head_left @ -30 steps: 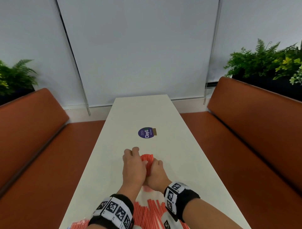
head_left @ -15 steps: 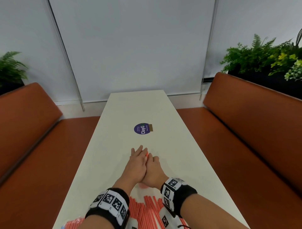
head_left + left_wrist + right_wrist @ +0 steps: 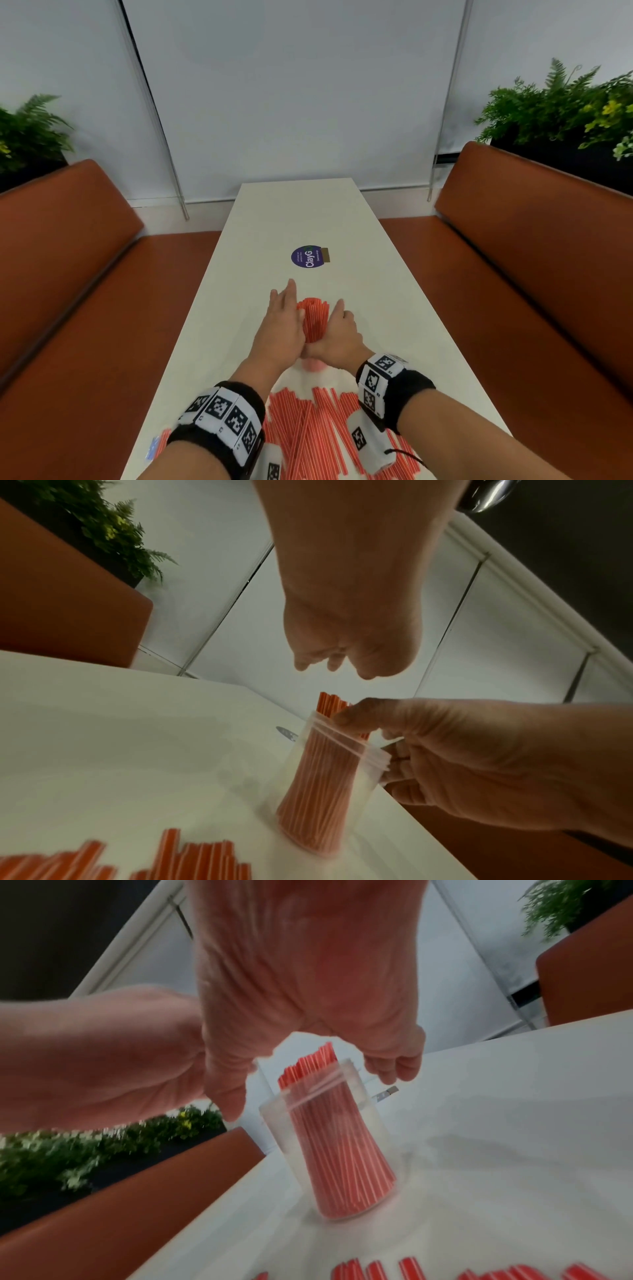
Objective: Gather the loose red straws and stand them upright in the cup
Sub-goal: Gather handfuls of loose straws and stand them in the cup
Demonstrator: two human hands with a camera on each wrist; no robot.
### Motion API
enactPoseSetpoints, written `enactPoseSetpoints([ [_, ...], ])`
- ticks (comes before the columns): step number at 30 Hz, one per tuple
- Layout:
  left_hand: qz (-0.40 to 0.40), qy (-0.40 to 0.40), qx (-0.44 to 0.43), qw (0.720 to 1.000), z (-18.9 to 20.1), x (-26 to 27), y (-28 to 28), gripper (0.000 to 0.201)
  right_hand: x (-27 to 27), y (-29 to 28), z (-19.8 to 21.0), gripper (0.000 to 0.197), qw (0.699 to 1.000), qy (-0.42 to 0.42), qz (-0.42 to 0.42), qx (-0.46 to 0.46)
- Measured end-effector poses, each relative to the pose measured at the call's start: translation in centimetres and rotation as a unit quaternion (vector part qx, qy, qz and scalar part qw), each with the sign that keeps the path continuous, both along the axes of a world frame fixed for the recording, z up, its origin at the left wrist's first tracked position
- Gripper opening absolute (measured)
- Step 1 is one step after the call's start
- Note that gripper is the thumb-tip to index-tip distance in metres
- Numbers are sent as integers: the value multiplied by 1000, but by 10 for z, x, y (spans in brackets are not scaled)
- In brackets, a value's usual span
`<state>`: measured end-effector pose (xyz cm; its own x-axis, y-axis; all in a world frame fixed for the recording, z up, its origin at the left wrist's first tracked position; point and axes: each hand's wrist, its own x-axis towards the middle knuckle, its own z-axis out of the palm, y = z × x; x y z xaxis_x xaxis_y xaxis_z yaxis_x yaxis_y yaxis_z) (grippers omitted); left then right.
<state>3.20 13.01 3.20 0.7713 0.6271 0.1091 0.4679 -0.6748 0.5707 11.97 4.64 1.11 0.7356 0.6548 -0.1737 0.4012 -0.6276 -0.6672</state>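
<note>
Standing in cup: a bundle of red straws [image 3: 312, 320] stands in a clear plastic cup [image 3: 346, 1150] on the white table [image 3: 394, 308], tips fanned out above the rim.
Cup: upright on the table between the two hands; a clear zip bag edge [image 3: 342, 744] crosses its mouth, though the wrist views are too blurred to tell how that plastic lies around the cup.
Left hand: the left hand [image 3: 281, 329] is at the left side of the bundle, fingers straight and spread, pointing away from the person; in the right wrist view its palm faces the cup, and contact with the straws cannot be judged.
Right hand: the right hand [image 3: 337, 334] is at the right side of the cup, fingers bent; in the left wrist view its thumb [image 3: 352, 715] presses the bag edge against the straws near the rim.
Loose straws: more red straws [image 3: 308, 431] lie flat in a heap on the table near the person, between the forearms.
Table surface: a round purple sticker [image 3: 307, 257] lies beyond the cup.
Surroundings: brown benches [image 3: 534, 246] line both sides of the table, with green plants [image 3: 561, 102] behind them.
</note>
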Motion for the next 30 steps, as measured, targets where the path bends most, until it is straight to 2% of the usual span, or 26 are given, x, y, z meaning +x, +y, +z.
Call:
enactPoseSetpoints([
  [3, 91, -27, 18, 995, 4, -18, -15, 64, -5, -20, 12, 122, 999, 25, -39, -14],
  [5, 130, -14, 42, 991, 2, -30, -24, 63, -11, -35, 15, 99, 997, 13, -59, -56],
  [9, 129, 144, 37, 980, -18, -53, -49, 42, -36, -62, 2, 56, 979, -27, 3, -202],
  [12, 99, 244, 0, 965, -29, -66, -70, 43, -58, -73, -19, 37, 965, -89, -16, -246],
  [15, 72, 294, 24, 953, -39, -74, -88, 49, -75, -75, -35, 34, 946, -157, -26, -283],
  [17, 74, 311, 10, 947, -49, -76, -95, 59, -81, -78, -42, 31, 939, -171, -35, -296],
  [20, 73, 310, 39, 947, -55, -79, -102, 66, -82, -81, -50, 31, 937, -192, -9, -292],
  [22, 55, 312, 75, 945, -58, -79, -104, 60, -83, -81, -53, 32, 937, -197, 11, -287],
  [25, 22, 331, 111, 937, -54, -77, -107, 38, -82, -79, -55, 33, 936, -200, 33, -288],
  [30, 6, 347, 120, 930, -53, -74, -107, 41, -78, -76, -58, 34, 934, -203, 52, -290],
])
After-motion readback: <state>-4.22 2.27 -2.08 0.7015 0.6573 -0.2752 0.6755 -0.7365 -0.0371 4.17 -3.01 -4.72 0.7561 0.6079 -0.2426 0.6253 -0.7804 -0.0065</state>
